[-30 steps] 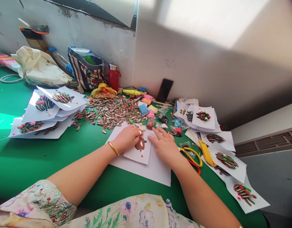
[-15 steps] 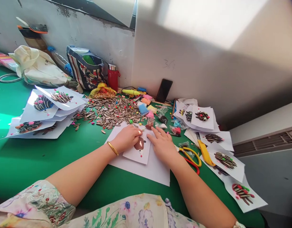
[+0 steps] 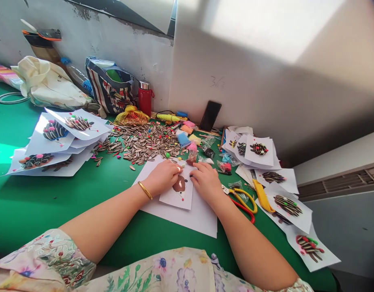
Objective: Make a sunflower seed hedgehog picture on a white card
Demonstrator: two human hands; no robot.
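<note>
A small white card (image 3: 181, 197) with a brown clay shape (image 3: 178, 184) lies on a larger white sheet (image 3: 193, 217) on the green table (image 3: 53, 198). My left hand (image 3: 163, 177), a gold bangle on its wrist, rests on the card's left edge with fingers curled in a pinch near the clay; what they hold is too small to name. My right hand (image 3: 206, 182) sits at the card's right edge, fingers bent and pressed together by the clay. A heap of striped sunflower seeds (image 3: 141, 142) lies just beyond the card.
Finished seed-and-clay cards lie in stacks at the left (image 3: 57, 138) and right (image 3: 288, 205). Yellow and red scissors (image 3: 246, 201), coloured clay pieces (image 3: 187, 136), small plastic bags, a black phone (image 3: 210, 115), a red flask (image 3: 145, 99) and bags by the wall surround the work spot.
My right hand has drawn in leftward to the card, and its fingers have curled from flat to bent. The left hand stays put on the card.
</note>
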